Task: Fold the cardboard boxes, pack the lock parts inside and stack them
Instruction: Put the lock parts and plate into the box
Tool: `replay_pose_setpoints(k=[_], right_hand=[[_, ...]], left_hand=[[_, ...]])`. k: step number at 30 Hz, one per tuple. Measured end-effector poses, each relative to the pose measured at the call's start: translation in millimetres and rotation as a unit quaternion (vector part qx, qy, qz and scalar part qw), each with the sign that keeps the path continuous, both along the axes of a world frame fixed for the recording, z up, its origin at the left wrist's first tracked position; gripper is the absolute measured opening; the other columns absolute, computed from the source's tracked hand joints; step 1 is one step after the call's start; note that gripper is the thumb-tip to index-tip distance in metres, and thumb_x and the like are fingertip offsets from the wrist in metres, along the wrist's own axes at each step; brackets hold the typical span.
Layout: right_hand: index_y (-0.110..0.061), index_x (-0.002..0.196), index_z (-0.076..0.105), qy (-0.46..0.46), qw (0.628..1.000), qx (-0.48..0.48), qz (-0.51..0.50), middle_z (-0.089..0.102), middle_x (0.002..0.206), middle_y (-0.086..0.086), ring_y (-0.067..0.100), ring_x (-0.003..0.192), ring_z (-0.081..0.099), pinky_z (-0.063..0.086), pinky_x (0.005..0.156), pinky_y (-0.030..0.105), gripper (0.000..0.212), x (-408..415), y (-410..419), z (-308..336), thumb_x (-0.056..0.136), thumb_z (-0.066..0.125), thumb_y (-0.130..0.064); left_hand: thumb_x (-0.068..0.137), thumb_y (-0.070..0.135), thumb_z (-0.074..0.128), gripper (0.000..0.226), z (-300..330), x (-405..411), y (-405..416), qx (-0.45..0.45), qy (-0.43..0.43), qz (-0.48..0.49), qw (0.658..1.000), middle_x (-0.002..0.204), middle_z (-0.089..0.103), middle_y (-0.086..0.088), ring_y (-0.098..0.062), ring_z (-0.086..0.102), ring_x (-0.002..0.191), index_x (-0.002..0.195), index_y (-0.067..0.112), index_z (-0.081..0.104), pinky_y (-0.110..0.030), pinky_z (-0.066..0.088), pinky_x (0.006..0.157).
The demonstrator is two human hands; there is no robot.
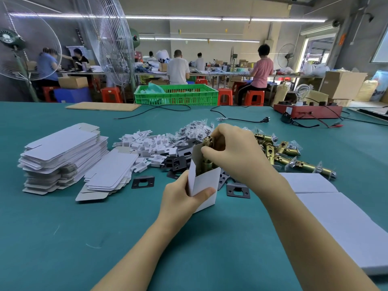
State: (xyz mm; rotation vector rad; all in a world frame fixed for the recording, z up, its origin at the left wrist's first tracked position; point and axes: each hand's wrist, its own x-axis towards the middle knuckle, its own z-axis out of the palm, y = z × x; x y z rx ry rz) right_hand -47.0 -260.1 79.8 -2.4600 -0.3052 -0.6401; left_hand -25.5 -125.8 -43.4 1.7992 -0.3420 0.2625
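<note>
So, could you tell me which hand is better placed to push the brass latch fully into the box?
Right hand: it already pinches the brass latch above the box; the left hand is steadying it.

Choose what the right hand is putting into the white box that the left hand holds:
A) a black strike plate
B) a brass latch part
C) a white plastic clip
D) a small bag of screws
B: the right hand pinches a brass latch part that stands partly inside the open white box, which the left hand holds.
</note>
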Motion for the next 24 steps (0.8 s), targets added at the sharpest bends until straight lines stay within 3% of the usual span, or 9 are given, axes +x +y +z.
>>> replay_pose_setpoints(k=[7,11,14,17,20,24], right_hand=[[-0.007,0.097,0.053,0.007,1.0,0.004,-0.016,0.063,0.08,0.011,0.028,0.08,0.057,0.05,0.072,0.046,0.023,2,-3,-5,0.08,0.064,-0.019],[-0.008,0.092,0.05,-0.005,1.0,-0.015,-0.01,0.061,0.078,0.01,0.03,0.077,0.055,0.048,0.069,0.045,0.021,4,-3,-9,0.077,0.064,-0.016],[-0.008,0.087,0.05,-0.034,0.998,-0.04,-0.023,0.06,0.073,0.01,0.03,0.072,0.053,0.046,0.063,0.043,0.018,5,0,-12,0.076,0.062,-0.017],[-0.008,0.082,0.048,-0.078,0.993,-0.063,-0.069,0.05,0.064,0.006,0.027,0.068,0.044,0.034,0.052,0.035,0.017,6,9,-19,0.077,0.059,-0.02],[-0.012,0.08,0.042,-0.08,0.987,-0.102,-0.092,0.038,0.06,-0.001,0.023,0.071,0.037,0.021,0.046,0.03,0.018,7,14,-24,0.079,0.056,-0.023],[-0.014,0.079,0.038,-0.059,0.989,-0.11,-0.082,0.036,0.062,-0.004,0.023,0.073,0.036,0.017,0.047,0.029,0.017,9,11,-28,0.082,0.053,-0.021]], left_hand=[[0.066,0.045,0.077,0.034,-1,1,0,-0.001,0.003,0.014,1.0,0.089,0.07,0.025,0.0,0.064,0.084,0.096,0.046,0.061,-0.024,0.053,0.07],[0.075,0.031,0.084,0.032,-2,2,1,-0.002,0.005,0.019,1.0,0.088,0.069,0.027,0.001,0.064,0.081,0.093,0.047,0.062,-0.025,0.053,0.07],[0.072,0.035,0.083,0.028,-1,1,-1,-0.006,0.015,0.026,1.0,0.086,0.07,0.02,-0.006,0.064,0.081,0.09,0.044,0.063,-0.037,0.055,0.075],[0.065,0.044,0.075,0.03,1,-1,-2,-0.009,0.013,0.024,1.0,0.086,0.072,0.011,-0.014,0.066,0.084,0.093,0.04,0.065,-0.046,0.055,0.079],[0.067,0.043,0.076,0.031,2,-1,-2,-0.007,0.01,0.017,1.0,0.088,0.072,0.02,-0.007,0.067,0.086,0.095,0.048,0.064,-0.041,0.056,0.078],[0.067,0.044,0.076,0.024,0,1,-2,-0.011,0.012,0.025,1.0,0.083,0.071,0.022,-0.004,0.066,0.079,0.087,0.044,0.064,-0.039,0.057,0.073]])
